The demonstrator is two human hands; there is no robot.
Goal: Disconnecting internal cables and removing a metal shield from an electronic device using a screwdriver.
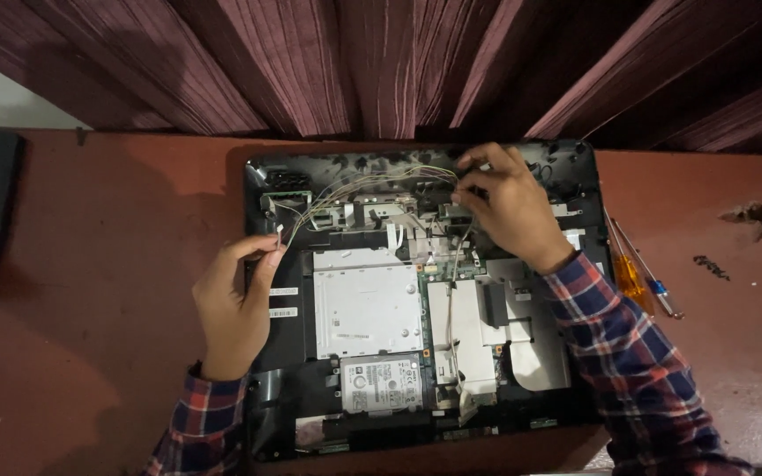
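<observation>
Fingers (268,251) pinch wires (354,189); right hand (509,207) hides connector.

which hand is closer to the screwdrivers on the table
Right. The right hand works at the computer's top edge, a short way left of the screwdrivers. The left hand pinches wires at the opposite, left side of the opened computer.

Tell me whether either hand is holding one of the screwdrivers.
No: both screwdrivers lie on the table right of the opened computer, while the left hand and right hand grip thin wires.
</observation>
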